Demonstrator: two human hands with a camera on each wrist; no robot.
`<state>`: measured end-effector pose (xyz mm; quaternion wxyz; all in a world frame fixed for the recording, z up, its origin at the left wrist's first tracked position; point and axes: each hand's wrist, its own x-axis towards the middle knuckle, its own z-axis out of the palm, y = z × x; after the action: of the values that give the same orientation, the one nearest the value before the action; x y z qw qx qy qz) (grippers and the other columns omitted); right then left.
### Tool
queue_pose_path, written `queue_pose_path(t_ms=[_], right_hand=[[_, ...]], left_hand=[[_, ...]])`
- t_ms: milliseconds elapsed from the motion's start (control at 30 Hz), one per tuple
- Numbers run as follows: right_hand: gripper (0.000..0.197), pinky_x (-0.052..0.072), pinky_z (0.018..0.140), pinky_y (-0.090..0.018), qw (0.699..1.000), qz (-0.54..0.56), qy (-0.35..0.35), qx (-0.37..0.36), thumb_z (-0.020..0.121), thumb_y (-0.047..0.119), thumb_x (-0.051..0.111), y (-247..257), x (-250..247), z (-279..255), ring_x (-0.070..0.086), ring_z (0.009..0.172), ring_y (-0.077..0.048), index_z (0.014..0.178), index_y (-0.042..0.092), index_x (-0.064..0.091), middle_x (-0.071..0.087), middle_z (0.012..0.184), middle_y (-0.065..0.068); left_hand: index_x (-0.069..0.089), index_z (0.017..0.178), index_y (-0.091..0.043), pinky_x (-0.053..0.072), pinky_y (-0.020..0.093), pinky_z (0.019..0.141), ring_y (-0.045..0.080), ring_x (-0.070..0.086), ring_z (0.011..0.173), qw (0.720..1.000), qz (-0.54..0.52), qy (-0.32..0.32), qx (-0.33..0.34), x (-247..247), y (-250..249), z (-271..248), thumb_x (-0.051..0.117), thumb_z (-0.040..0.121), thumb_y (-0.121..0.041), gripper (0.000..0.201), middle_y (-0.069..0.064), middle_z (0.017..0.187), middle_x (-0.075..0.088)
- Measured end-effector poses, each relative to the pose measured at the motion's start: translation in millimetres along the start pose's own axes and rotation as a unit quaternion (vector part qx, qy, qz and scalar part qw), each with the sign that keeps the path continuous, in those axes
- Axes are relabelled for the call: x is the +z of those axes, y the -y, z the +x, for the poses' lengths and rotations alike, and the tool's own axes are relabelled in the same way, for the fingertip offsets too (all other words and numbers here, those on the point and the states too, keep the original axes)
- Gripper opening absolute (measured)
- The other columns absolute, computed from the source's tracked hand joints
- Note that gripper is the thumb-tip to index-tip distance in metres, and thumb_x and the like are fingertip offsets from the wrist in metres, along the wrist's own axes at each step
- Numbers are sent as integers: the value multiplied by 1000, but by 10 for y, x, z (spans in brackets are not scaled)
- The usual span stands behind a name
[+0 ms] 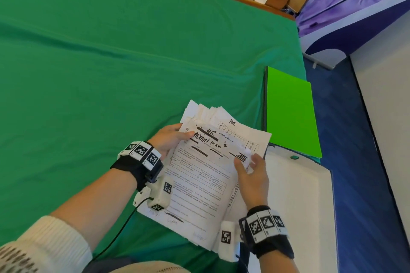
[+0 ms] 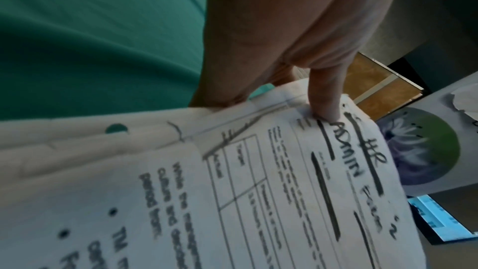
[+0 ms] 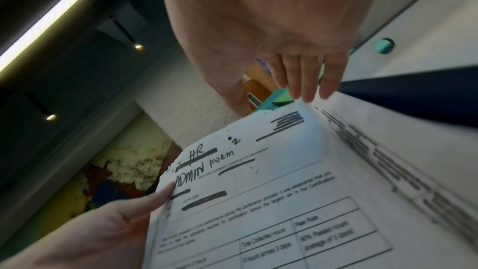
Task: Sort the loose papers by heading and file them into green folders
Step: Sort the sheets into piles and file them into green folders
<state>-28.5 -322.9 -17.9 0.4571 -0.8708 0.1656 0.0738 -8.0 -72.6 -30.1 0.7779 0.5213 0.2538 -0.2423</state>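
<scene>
Both hands hold the paper stack (image 1: pixel 206 175) at lower centre: left hand (image 1: pixel 168 139) pinching its edge, right hand (image 1: pixel 253 175) gripping the top sheet; green folder (image 1: pixel 290 113) at right.

papers (image 1: pixel 199 184): white, black ink | folder (image 1: pixel 290 113): bright green | cloth (image 1: pixel 111 62): green

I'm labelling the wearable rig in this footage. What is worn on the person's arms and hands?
Both hands are bare. Each wrist carries a black fabric strap ringed with white blocks printed with black square markers, plus a white camera housing bearing similar markers. A thin black cable trails from the left unit. The left forearm shows a cream ribbed knit sleeve.
</scene>
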Motion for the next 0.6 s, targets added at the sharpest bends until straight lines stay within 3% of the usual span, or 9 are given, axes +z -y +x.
queue_pose_path(t_ms=[100,133,200,267,300,400,467,533,600], right_hand=[[79,38,102,-35,985,104,85,105,86,25,73,-44,64,54,45,129,-20,148,16,25,43,145,-4],[80,39,102,-35,979,128,98,126,85,21,73,-65,76,69,47,127,-20,149,15,23,45,143,-4],[68,45,101,-39,973,146,112,139,84,11,72,-127,86,92,57,116,-19,139,15,33,56,133,-4],[46,51,94,-44,969,161,119,148,84,4,71,-159,106,105,65,103,-22,120,16,44,67,113,-7],[40,52,93,-47,965,167,126,155,84,3,71,-178,119,114,67,99,-25,115,15,50,70,108,-8],[29,54,91,-51,959,165,155,171,85,8,71,-223,121,117,70,98,-29,112,9,60,71,110,-13],[27,53,92,-51,952,187,169,175,89,7,65,-238,91,90,68,101,-30,115,6,60,71,111,-12],[28,51,94,-55,936,230,203,171,94,9,58,-233,37,67,66,107,-31,122,12,60,71,114,-10],[28,50,95,-55,923,268,223,166,96,10,54,-173,-11,51,66,109,-31,123,13,60,70,116,-10]], left_hand=[[59,128,-12,48,51,100,34,66,110,998,45,37,-13,-74,-19,-41,78,74,-25,59,12,117,70],[60,127,-12,48,49,99,33,66,111,997,58,45,-14,-96,-28,-62,77,73,-25,59,11,117,70],[62,124,-13,51,42,89,30,67,109,996,70,45,-14,-130,-40,-106,72,77,-23,49,9,115,72],[64,123,-15,50,34,79,24,68,102,996,81,38,-6,-136,-58,-163,68,85,-20,39,5,112,73],[64,123,-14,50,34,80,22,68,101,996,84,36,-1,-152,-52,-167,67,86,-19,37,4,112,73],[61,126,-13,46,46,100,28,64,112,996,69,47,3,-158,-49,-188,71,79,-23,50,6,118,71],[61,127,-12,45,49,102,33,63,114,998,43,55,2,-141,-51,-185,71,77,-21,51,10,121,69],[61,127,-11,51,46,97,30,67,110,998,37,42,9,-99,-40,-151,69,83,-18,45,10,119,70],[59,128,-14,57,34,84,21,70,101,998,54,22,19,-24,-23,-120,69,88,-20,42,2,114,72]])
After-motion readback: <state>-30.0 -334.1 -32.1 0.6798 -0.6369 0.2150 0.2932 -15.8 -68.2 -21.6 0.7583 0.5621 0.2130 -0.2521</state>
